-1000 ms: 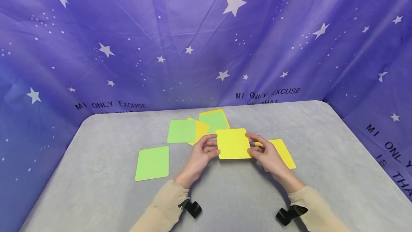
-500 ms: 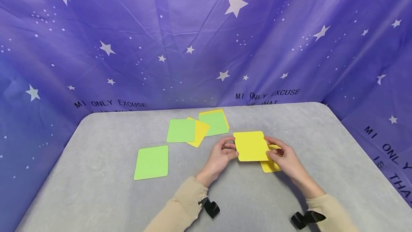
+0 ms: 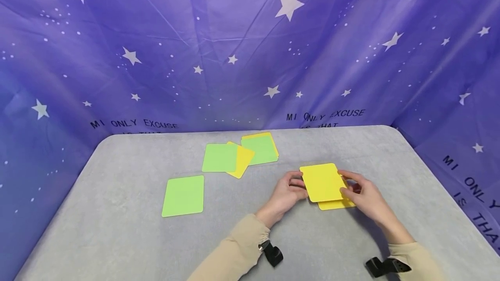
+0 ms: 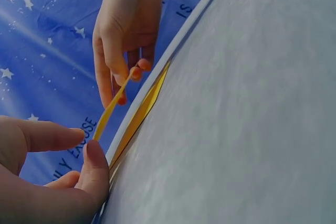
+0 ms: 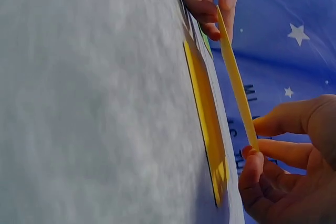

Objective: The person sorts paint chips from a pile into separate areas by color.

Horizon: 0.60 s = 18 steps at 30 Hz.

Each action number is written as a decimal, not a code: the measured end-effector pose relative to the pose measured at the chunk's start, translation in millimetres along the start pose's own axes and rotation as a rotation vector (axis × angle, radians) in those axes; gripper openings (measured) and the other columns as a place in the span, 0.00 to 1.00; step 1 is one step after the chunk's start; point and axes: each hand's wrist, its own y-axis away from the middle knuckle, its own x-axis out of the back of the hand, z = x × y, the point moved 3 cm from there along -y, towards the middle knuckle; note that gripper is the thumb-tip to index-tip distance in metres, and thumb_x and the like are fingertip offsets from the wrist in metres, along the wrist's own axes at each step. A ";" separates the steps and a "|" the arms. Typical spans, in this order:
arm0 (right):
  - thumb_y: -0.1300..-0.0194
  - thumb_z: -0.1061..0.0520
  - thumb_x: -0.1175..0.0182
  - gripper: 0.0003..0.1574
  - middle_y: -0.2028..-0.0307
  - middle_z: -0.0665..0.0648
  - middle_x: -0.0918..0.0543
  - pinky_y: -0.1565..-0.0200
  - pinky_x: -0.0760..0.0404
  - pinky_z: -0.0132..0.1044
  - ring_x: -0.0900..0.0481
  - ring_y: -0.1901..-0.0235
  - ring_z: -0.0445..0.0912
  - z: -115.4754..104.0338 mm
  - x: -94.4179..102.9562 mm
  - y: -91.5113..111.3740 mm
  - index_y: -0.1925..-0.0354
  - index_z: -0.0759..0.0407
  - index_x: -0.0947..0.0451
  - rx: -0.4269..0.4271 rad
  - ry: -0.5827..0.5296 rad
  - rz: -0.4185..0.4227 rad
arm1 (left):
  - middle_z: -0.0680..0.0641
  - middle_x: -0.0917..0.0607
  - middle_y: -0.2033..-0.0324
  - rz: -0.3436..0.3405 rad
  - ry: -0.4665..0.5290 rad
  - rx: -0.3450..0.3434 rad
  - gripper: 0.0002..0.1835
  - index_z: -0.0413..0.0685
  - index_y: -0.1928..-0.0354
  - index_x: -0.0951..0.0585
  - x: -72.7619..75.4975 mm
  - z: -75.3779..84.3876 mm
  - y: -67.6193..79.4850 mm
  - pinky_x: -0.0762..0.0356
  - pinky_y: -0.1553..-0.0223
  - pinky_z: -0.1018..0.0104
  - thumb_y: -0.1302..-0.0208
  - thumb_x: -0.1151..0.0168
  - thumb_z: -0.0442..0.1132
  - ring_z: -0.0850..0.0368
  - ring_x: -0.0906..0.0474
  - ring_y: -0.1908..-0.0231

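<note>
A square yellow card (image 3: 323, 182) is held level between my two hands, just above the table. My left hand (image 3: 285, 196) pinches its left edge, fingers behind and thumb in front. On the opposite edge, my right hand (image 3: 363, 194) grips it between thumb and fingers. Beneath it lies another yellow card (image 3: 337, 205), mostly covered in the head view. Both wrist views show a gap between the held card (image 5: 237, 85) and the lower card (image 5: 206, 124), which lies flat on the table.
A green card (image 3: 183, 196) lies alone at the left. Farther back, another green card (image 3: 219, 158) overlaps a tilted yellow card (image 3: 244, 158); beside them a green card (image 3: 259, 150) covers most of a yellow one. A purple star-patterned cloth (image 3: 234, 21) hangs behind the grey table (image 3: 117, 203).
Both hands have carried the yellow card to the right, from the middle of the table to above the yellow card lying there. The other cards have stayed put.
</note>
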 end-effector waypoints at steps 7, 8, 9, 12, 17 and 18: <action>0.39 0.66 0.38 0.25 0.68 0.58 0.30 0.78 0.35 0.32 0.35 0.76 0.41 6.3 3.3 4.2 0.44 0.73 0.27 0.001 0.099 -0.019 | 0.47 0.22 0.59 -0.021 -0.008 0.032 0.30 0.34 0.38 0.30 -10.7 -2.6 2.9 0.22 0.57 0.67 0.45 0.38 0.22 0.58 0.20 0.61; 0.39 0.67 0.37 0.25 0.69 0.57 0.30 0.79 0.35 0.32 0.35 0.76 0.41 7.4 3.2 4.8 0.44 0.73 0.27 -0.001 0.105 -0.021 | 0.47 0.22 0.58 -0.017 -0.014 0.040 0.30 0.34 0.38 0.30 -11.5 -3.0 3.5 0.22 0.57 0.67 0.45 0.38 0.22 0.58 0.20 0.61; 0.39 0.67 0.37 0.25 0.68 0.57 0.30 0.79 0.35 0.32 0.35 0.76 0.41 8.4 3.1 5.2 0.44 0.73 0.27 -0.006 0.110 -0.022 | 0.48 0.22 0.57 -0.014 -0.019 0.044 0.30 0.34 0.38 0.30 -12.2 -3.1 4.2 0.22 0.57 0.67 0.45 0.38 0.23 0.58 0.20 0.61; 0.39 0.66 0.36 0.26 0.67 0.58 0.29 0.78 0.35 0.32 0.35 0.76 0.42 11.4 2.7 5.9 0.44 0.73 0.27 -0.033 0.134 -0.029 | 0.48 0.22 0.56 0.009 -0.051 0.052 0.29 0.36 0.39 0.28 -13.5 -1.7 5.4 0.22 0.57 0.66 0.45 0.37 0.24 0.57 0.21 0.61; 0.39 0.65 0.37 0.28 0.61 0.64 0.27 0.77 0.36 0.33 0.34 0.72 0.47 14.4 2.5 4.4 0.42 0.74 0.29 -0.081 0.160 -0.041 | 0.48 0.22 0.56 0.040 -0.083 0.049 0.25 0.38 0.43 0.26 -14.2 -0.1 6.6 0.22 0.59 0.67 0.45 0.37 0.25 0.58 0.21 0.62; 0.39 0.65 0.37 0.28 0.59 0.65 0.27 0.77 0.36 0.33 0.34 0.71 0.47 14.7 2.5 4.0 0.42 0.74 0.30 -0.087 0.164 -0.043 | 0.48 0.22 0.57 0.041 -0.080 0.047 0.24 0.38 0.44 0.25 -14.1 -0.2 6.8 0.22 0.60 0.67 0.45 0.37 0.25 0.58 0.21 0.63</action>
